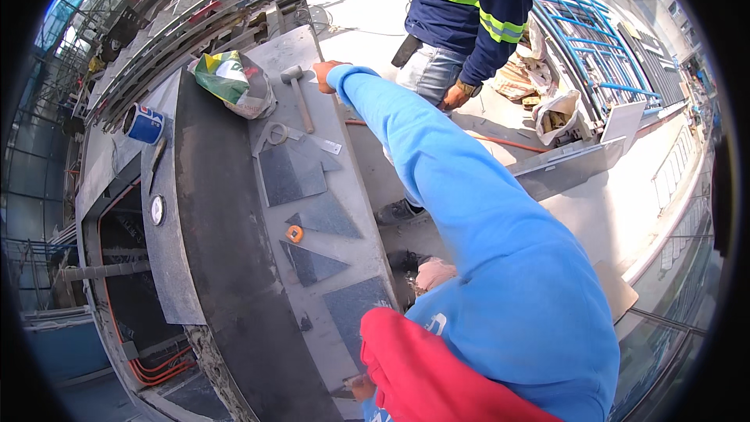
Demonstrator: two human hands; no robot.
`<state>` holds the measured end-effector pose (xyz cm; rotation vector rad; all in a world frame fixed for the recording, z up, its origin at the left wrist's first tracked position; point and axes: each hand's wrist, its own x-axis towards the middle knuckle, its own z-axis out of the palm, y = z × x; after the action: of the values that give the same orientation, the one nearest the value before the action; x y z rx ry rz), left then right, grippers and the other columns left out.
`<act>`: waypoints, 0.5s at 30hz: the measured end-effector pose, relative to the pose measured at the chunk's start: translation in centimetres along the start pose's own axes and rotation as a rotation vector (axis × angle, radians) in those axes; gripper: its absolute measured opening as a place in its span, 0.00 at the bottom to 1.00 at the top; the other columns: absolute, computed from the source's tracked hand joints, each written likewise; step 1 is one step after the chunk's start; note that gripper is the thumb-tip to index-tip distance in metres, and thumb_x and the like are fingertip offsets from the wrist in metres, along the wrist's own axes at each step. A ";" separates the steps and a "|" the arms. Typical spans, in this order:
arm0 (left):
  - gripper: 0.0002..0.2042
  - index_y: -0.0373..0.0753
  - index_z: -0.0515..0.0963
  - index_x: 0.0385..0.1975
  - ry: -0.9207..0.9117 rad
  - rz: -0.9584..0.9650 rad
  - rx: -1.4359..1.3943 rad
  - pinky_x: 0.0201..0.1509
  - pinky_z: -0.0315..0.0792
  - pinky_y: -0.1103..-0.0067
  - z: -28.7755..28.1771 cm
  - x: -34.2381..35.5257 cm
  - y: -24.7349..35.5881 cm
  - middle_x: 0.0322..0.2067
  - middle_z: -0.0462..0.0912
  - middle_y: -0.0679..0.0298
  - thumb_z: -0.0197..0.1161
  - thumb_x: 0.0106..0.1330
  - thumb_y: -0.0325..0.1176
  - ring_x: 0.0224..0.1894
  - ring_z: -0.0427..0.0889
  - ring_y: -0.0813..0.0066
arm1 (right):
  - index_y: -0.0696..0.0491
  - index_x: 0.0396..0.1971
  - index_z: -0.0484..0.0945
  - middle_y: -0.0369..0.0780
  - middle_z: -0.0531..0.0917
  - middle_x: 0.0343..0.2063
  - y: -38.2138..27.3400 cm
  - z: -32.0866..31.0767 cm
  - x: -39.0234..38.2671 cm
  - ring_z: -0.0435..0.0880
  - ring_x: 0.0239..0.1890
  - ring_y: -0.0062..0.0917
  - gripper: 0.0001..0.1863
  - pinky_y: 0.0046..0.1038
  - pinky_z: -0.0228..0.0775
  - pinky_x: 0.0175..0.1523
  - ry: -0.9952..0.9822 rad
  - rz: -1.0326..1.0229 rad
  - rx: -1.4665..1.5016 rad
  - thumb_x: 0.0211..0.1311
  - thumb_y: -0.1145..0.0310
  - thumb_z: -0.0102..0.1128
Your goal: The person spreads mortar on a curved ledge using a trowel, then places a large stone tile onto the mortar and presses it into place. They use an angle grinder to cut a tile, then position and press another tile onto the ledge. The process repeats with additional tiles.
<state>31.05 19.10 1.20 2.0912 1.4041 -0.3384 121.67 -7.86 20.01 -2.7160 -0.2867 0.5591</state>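
Observation:
My right arm, in a blue sleeve, reaches up to the far end of a pale slab (355, 211). My right hand (324, 76) is at the slab's edge beside the head of a mallet (303, 103) with a wooden handle; its fingers are too small to read. A red cloth (422, 367) partly covers my left hand (359, 387), low on the slab, its fingers closed by a small greyish thing. Between the hands lie dark grey cut tiles (291, 176), some triangular, an orange tape measure (294, 234), a round ring-shaped roll (276, 134) and a metal square (324, 143).
A plastic bag (226, 82), blue can (144, 123) and round dial (158, 210) sit left of the slab, by a dark trough-like surface (226, 227). A co-worker (461, 16) in navy with reflective bands stands beyond. Blue metal frames (594, 39) and a white sack (558, 117) are at right.

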 end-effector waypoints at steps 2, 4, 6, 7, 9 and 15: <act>0.11 0.28 0.81 0.35 -0.038 -0.014 0.012 0.37 0.76 0.69 -1.4 -0.6 -0.2 0.29 0.86 0.55 0.68 0.66 0.33 0.31 0.83 0.67 | 0.53 0.73 0.60 0.49 0.77 0.64 1.2 6.0 -0.5 0.76 0.66 0.45 0.38 0.42 0.70 0.69 -0.068 0.042 0.165 0.61 0.70 0.53; 0.11 0.28 0.81 0.36 -0.076 -0.016 0.034 0.37 0.76 0.70 -3.5 -0.6 -0.3 0.29 0.86 0.55 0.68 0.66 0.33 0.31 0.83 0.67 | 0.58 0.75 0.54 0.49 0.76 0.65 2.0 10.1 0.2 0.83 0.58 0.44 0.41 0.41 0.75 0.63 -0.092 0.113 0.155 0.63 0.67 0.58; 0.11 0.28 0.80 0.36 -0.094 -0.013 0.043 0.37 0.76 0.70 -5.9 -0.2 0.0 0.30 0.86 0.56 0.68 0.67 0.33 0.31 0.83 0.68 | 0.57 0.76 0.53 0.48 0.76 0.65 2.8 11.6 1.4 0.86 0.49 0.42 0.42 0.39 0.79 0.54 -0.026 0.124 0.355 0.63 0.65 0.60; 0.11 0.28 0.80 0.36 -0.094 -0.009 0.032 0.37 0.76 0.71 -7.2 0.1 0.3 0.30 0.86 0.56 0.68 0.67 0.32 0.31 0.83 0.68 | 0.56 0.76 0.52 0.48 0.76 0.65 2.9 11.6 2.0 0.88 0.44 0.41 0.43 0.38 0.81 0.50 -0.019 0.128 0.444 0.64 0.65 0.61; 0.11 0.29 0.80 0.37 -0.079 0.015 -0.024 0.37 0.76 0.71 -9.6 0.8 1.0 0.30 0.86 0.56 0.68 0.67 0.32 0.31 0.83 0.68 | 0.55 0.77 0.51 0.47 0.76 0.65 2.8 10.6 2.8 0.88 0.35 0.37 0.44 0.35 0.83 0.41 0.015 0.127 0.558 0.65 0.63 0.63; 0.12 0.27 0.79 0.40 0.281 0.113 -0.216 0.39 0.77 0.71 -11.5 1.7 5.1 0.33 0.86 0.54 0.67 0.68 0.32 0.34 0.83 0.67 | 0.54 0.77 0.50 0.51 0.74 0.66 1.1 2.4 3.9 0.77 0.57 0.40 0.48 0.36 0.70 0.62 0.185 0.164 0.662 0.61 0.62 0.66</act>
<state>35.08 25.86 11.12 2.0838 1.3998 0.1536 124.32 -7.09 16.16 -2.1291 0.1522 0.3565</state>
